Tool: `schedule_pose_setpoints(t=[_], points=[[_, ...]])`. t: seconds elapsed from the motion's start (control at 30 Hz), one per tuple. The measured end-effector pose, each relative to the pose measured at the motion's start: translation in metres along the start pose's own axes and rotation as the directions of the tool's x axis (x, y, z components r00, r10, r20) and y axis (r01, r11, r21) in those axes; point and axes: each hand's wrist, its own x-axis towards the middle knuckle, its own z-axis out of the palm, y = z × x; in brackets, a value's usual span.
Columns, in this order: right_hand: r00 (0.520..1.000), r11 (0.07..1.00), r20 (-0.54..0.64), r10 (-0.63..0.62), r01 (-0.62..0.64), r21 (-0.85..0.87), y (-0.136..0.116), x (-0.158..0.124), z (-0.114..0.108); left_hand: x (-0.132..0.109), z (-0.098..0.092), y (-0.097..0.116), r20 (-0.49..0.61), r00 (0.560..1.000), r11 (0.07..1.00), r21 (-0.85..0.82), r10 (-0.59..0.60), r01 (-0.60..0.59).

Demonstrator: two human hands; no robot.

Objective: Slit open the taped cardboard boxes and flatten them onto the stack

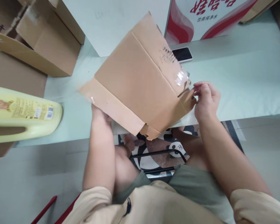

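Observation:
A creased, torn-edged piece of cardboard (pixel 135 74) is held up at a slant over the table's front edge. My right hand (pixel 207 101) pinches its torn flap at the right corner between thumb and fingers. Behind the cardboard's lower left side, my left hand (pixel 100 114) holds it from underneath; most of its fingers are hidden. Shiny clear tape (pixel 181 77) sticks to the ragged right edge, near some dark printed marks.
The table (pixel 235 74) has a pale green cover. A phone (pixel 183 54) lies behind the cardboard, near a red-and-white box (pixel 205 21) and a white box (pixel 121 21). Cardboard boxes (pixel 53 43) and a yellow jug (pixel 37 115) occupy the left. Below is a panda-patterned mat (pixel 158 149).

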Motion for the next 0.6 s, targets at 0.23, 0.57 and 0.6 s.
schedule_pose_setpoints(t=[0.23,0.57,0.6], points=[[0.894,0.917,0.391,0.218,-0.324,0.232,0.002,-0.001,0.001,-0.001,0.020,0.018,-0.025,0.999,0.990,-0.134,0.033,-0.036],[0.804,0.829,0.536,0.258,-0.469,0.305,-0.035,-0.022,0.009,-0.014,0.016,0.031,-0.054,0.998,0.964,-0.267,-0.021,0.006],[0.824,0.817,0.499,0.270,-0.470,0.334,-0.039,-0.022,0.010,-0.011,0.015,0.031,-0.084,0.992,0.949,-0.308,-0.093,0.063]])
